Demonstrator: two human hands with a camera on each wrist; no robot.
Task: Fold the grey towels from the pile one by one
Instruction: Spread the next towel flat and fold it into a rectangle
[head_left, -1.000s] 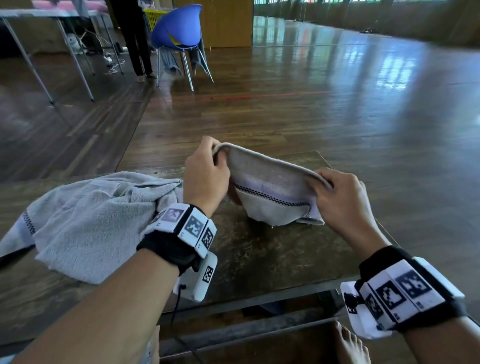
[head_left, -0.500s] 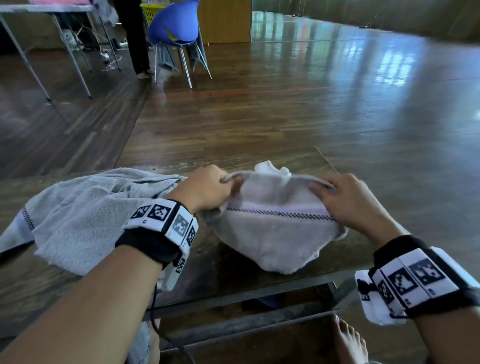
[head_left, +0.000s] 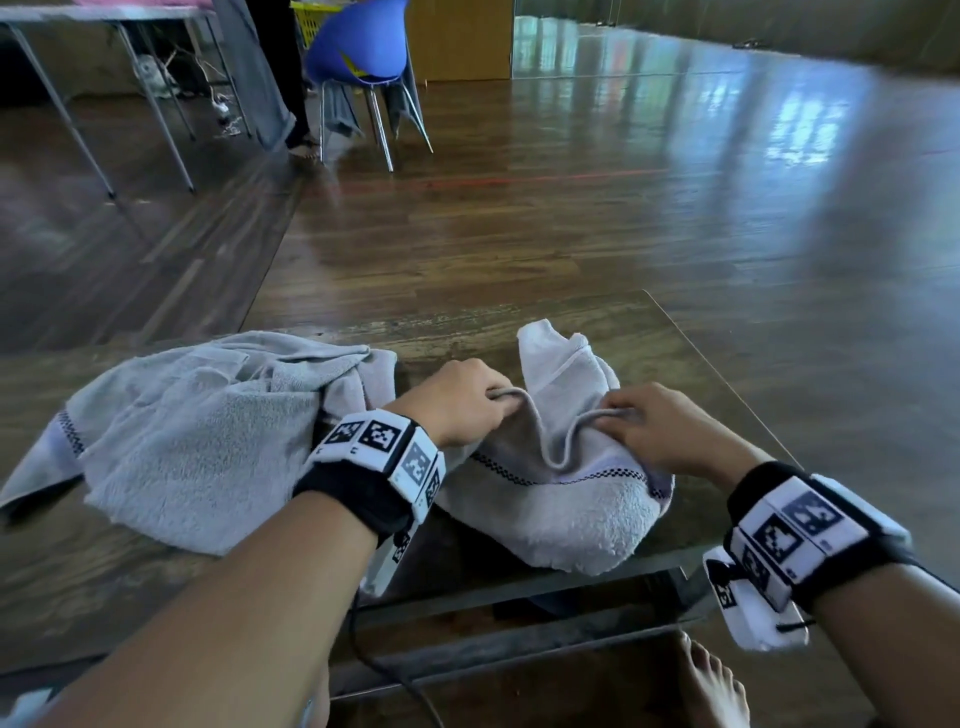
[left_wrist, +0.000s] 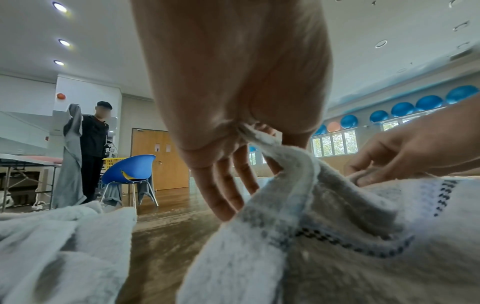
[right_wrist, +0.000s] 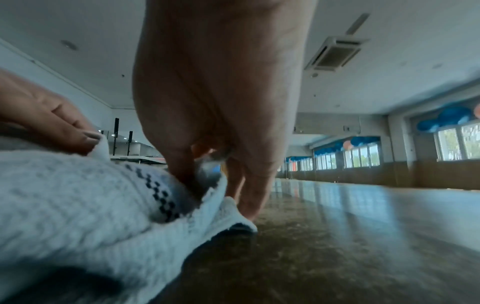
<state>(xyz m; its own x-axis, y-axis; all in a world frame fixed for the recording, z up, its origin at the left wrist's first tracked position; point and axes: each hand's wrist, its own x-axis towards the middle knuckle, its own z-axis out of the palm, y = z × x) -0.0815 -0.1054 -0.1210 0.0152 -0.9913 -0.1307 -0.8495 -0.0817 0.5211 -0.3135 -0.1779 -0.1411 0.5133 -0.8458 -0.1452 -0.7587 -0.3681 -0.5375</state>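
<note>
A small grey towel (head_left: 550, 499) lies bunched at the near right edge of the surface (head_left: 467, 322), its front hem hanging slightly past the rim. The left hand (head_left: 457, 402) pinches the top hem between thumb and fingers, and the right hand (head_left: 657, 426) pinches the same hem further along, so the cloth sags in a loop between them. The left wrist view confirms the pinch on a doubled edge, while the right wrist view shows the thumb pressed into the hem near the dark checked band (right_wrist: 158, 191).

The terry cloth looks soft, light and limp, so it will probably droop wherever it is unsupported and will not hold a crease unless flattened. The corners or the stitched hem seem the best places to hold it, pulled taut. The pile (head_left: 197, 441) of unfolded grey towelling rests just to the left, touching the left wrist.
</note>
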